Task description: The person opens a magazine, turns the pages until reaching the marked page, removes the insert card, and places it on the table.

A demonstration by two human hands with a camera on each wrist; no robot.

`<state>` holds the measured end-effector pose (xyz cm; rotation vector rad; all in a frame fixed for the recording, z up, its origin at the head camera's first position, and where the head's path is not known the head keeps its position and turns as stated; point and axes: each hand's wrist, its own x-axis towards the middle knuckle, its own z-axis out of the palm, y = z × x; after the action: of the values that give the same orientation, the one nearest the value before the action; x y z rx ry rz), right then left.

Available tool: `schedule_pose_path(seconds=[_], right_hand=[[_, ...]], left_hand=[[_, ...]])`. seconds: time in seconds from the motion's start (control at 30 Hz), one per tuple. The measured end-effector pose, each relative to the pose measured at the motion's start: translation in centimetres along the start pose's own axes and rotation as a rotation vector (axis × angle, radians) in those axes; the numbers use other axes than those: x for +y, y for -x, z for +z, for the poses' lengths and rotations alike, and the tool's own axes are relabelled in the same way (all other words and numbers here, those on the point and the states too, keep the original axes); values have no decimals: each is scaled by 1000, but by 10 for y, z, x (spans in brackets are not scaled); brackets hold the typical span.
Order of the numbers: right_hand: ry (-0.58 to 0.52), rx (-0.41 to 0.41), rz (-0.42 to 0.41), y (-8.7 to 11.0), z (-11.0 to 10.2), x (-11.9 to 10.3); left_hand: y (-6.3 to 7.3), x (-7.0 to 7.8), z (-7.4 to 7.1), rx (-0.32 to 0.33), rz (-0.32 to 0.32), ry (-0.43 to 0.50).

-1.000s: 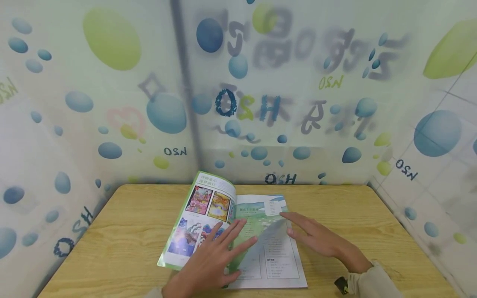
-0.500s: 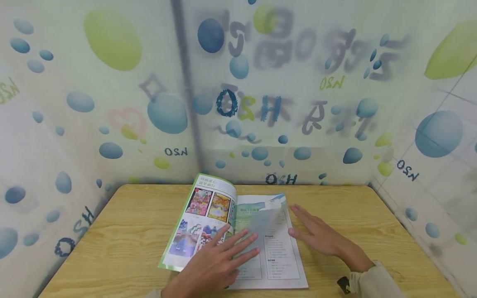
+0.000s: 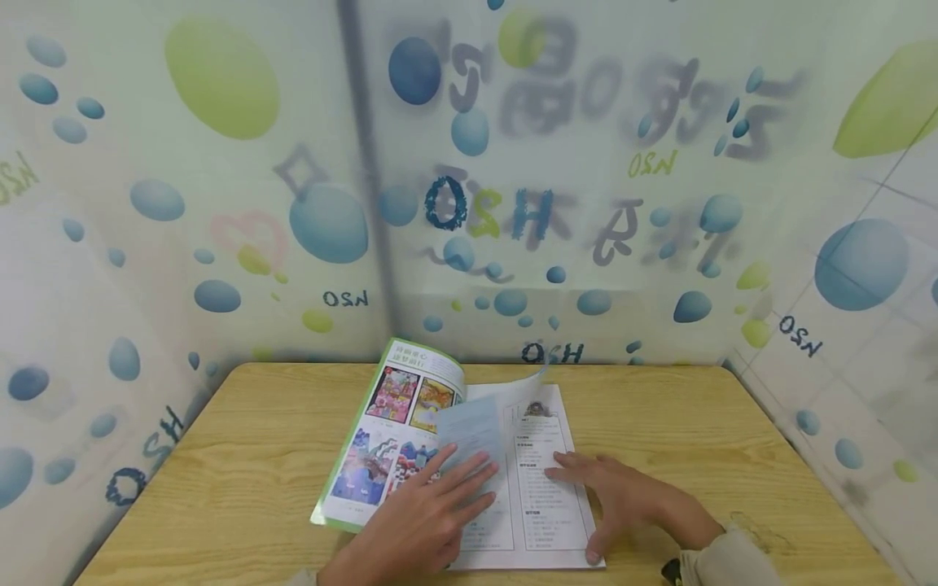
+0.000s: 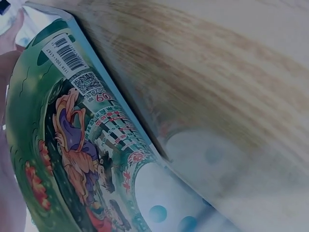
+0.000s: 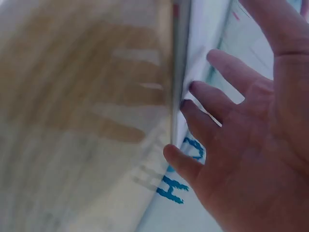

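Note:
An open magazine (image 3: 484, 557) lies on the table, its left side raised in a curve and printed with colourful pictures. One loose page (image 3: 472, 423) curls up from the right side and bends over to the left. My left hand (image 3: 432, 513) lies across the magazine near the spine, fingers straight over this page. Spread over the right-hand page, my right hand (image 3: 623, 496) has its thumb at the lower right corner and its fingertips over the printed text. In the left wrist view the green illustrated cover (image 4: 29, 106) shows its barcode and QR code.
The wooden table (image 3: 242, 456) reaches out on both sides of the magazine. Behind it and at the sides hangs a pale curtain (image 3: 623, 163) with blue and green drop shapes. A small dark object (image 3: 670, 571) shows by the right sleeve.
The loose page has swung from the right over to the left, baring a text page beneath. My right hand has moved down and left onto that page. My left hand stays nearly in place.

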<state>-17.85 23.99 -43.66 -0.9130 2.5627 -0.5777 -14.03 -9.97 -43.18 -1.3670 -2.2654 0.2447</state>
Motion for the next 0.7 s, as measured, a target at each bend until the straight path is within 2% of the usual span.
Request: schedule_pose_path(seconds=[0.13, 0.23, 0.47, 0.7], right_hand=[[27, 14, -26, 1, 4, -1], [26, 15, -12, 2, 4, -2], [30, 10, 21, 1, 7, -1], [39, 10, 30, 1, 7, -4]], left_hand=[[1, -1, 1, 2, -18, 11], [1, -2, 0, -5, -41, 33], [3, -6, 0, -68, -99, 96], [6, -7, 2, -104, -145, 165]])
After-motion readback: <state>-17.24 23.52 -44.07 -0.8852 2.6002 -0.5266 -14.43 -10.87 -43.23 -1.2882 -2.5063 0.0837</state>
